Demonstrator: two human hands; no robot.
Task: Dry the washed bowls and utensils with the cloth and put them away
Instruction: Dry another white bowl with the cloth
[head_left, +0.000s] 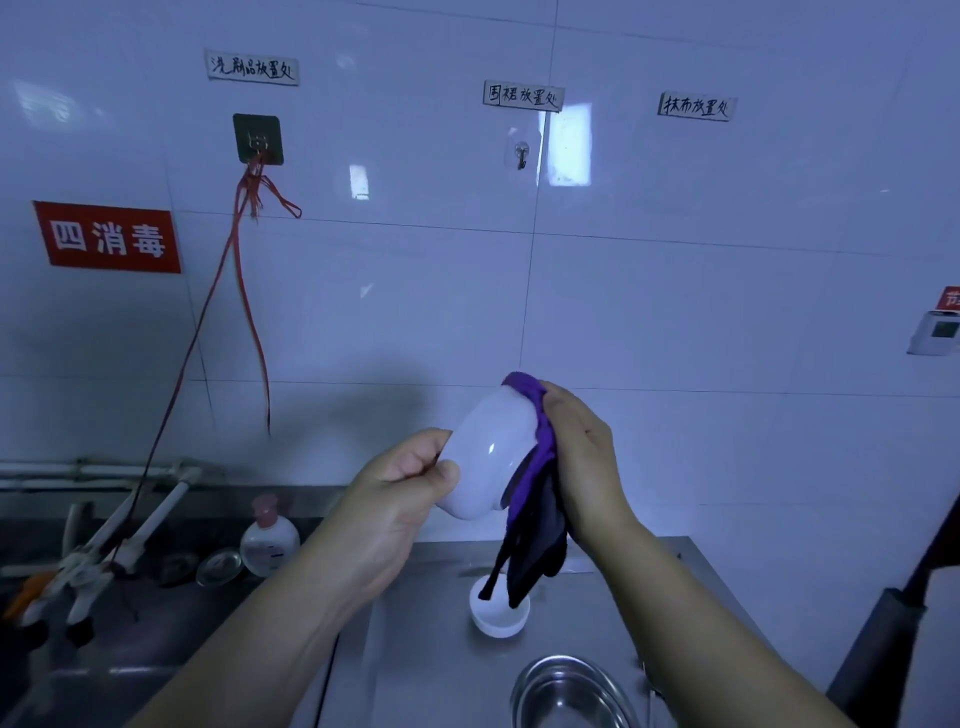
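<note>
hands at work over a steel counter (613, 571) in a tiled kitchen: the left hand (400, 499) grips the base of a white bowl (491, 452), thumb and fingers curled round its foot, holding it tipped on its side in the air above the counter with its mouth turned to the right. the right hand (582, 457) presses a purple cloth (540, 462) against the bowl's rim and mouth, its fingers folded over the cloth and clamped on it; the fingertips are hidden behind the fabric. the cloth's darker loose end hangs down below the bowl. under the hanging cloth a second white bowl (500, 610) stands upright on the counter, and nearer the camera a steel bowl (563, 691) sits at the bottom edge of the frame. to the left, a clear soap bottle (269, 540) with a pink cap stands at the back of the counter beside a small round dish (220, 567), with white pipes (130, 530) and taps further left. on the white tiled wall (675, 312) a red sign (108, 239) carries white characters, three handwritten paper labels are taped high up, and red strings (244, 270) trail down from a dark hook (258, 139). a second, metal hook (521, 155) hangs bare.
</note>
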